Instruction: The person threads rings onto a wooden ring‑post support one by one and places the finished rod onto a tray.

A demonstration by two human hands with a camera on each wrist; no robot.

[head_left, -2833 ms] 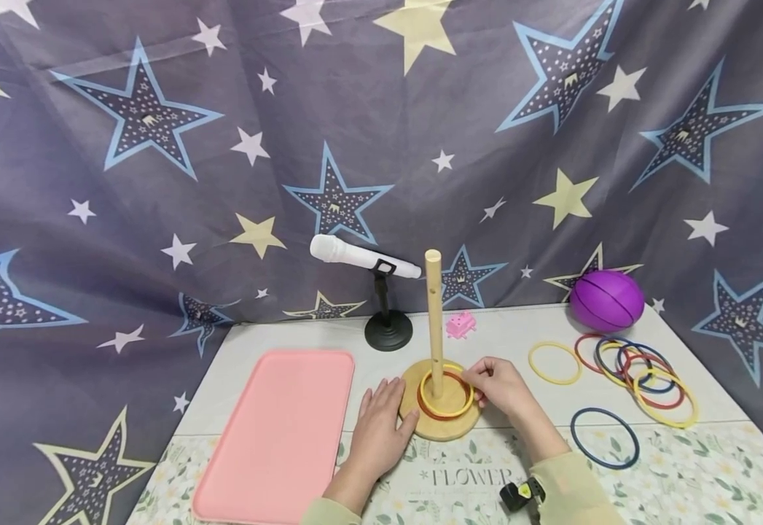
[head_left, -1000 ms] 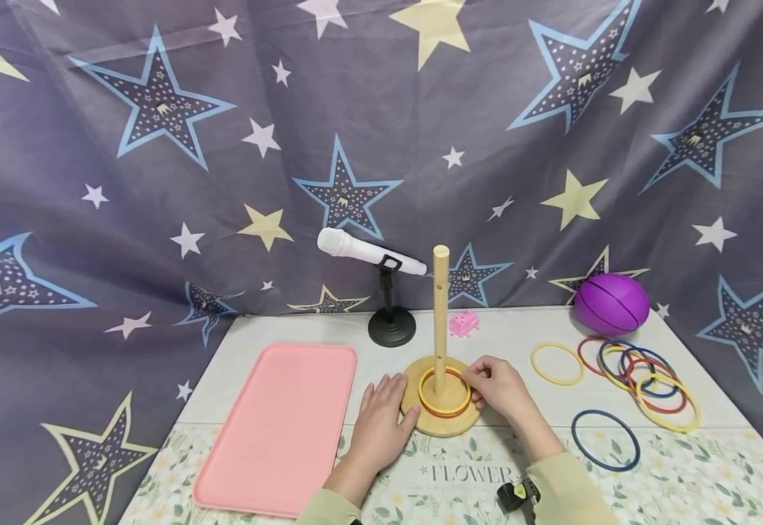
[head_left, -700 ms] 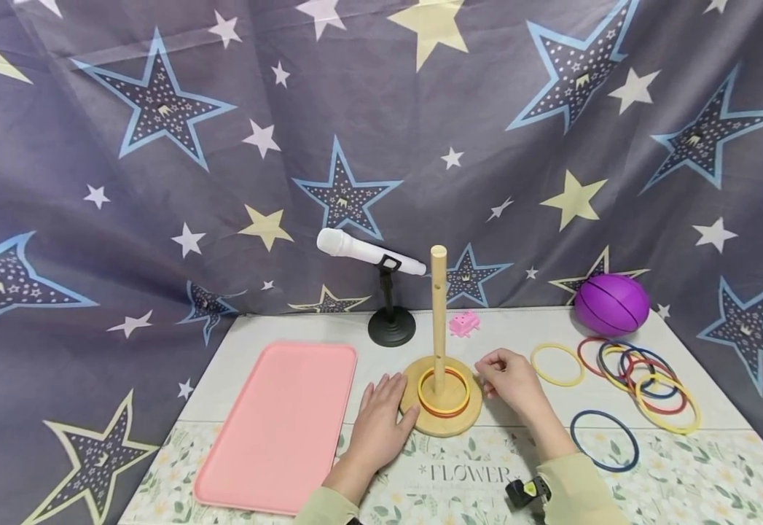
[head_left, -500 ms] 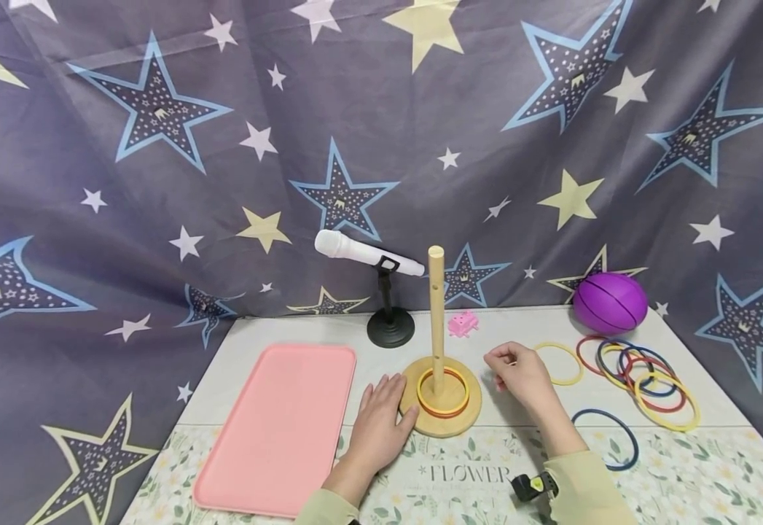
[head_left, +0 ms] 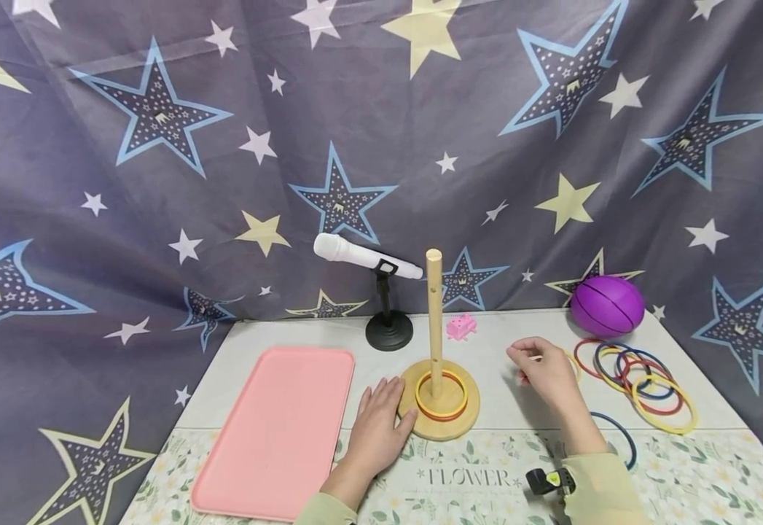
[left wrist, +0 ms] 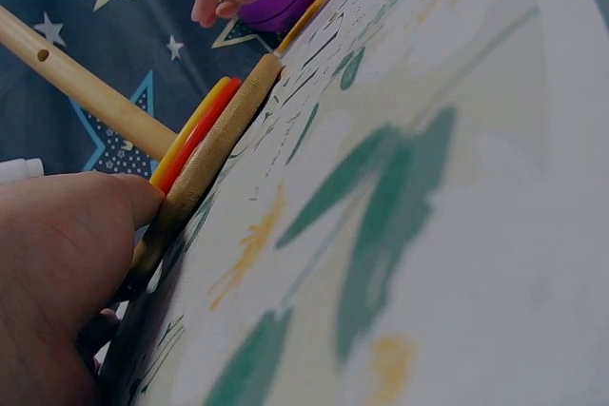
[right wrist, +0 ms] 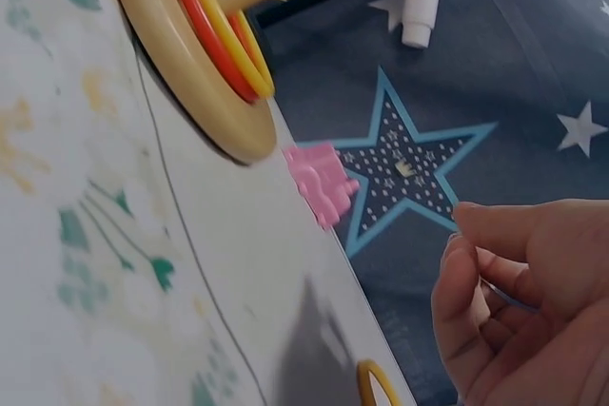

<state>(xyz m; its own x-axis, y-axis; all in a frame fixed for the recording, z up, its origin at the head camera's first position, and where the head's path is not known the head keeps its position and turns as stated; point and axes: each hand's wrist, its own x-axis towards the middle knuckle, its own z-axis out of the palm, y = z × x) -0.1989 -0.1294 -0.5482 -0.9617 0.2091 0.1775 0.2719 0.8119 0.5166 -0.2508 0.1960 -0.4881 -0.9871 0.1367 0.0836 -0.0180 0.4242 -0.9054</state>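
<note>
A wooden ring-toss stand has a round base and an upright post. Round the post, a yellow ring lies on top of a red ring on the base. My left hand rests at the base's left edge with fingers extended, its thumb at the rim in the left wrist view. Right of the stand, my right hand is raised over the table, fingers loosely bent and thumb close to the index finger, holding nothing. Behind it, a yellow ring is mostly hidden.
At the right lie several overlapping rings, with a purple ball behind. A blue ring is partly covered by my right forearm. A pink tray lies left; a microphone on a stand and a pink toy stand behind.
My right hand has let go of the yellow ring on the stand and moved right and slightly up, away from the base. My left hand has stayed at the base.
</note>
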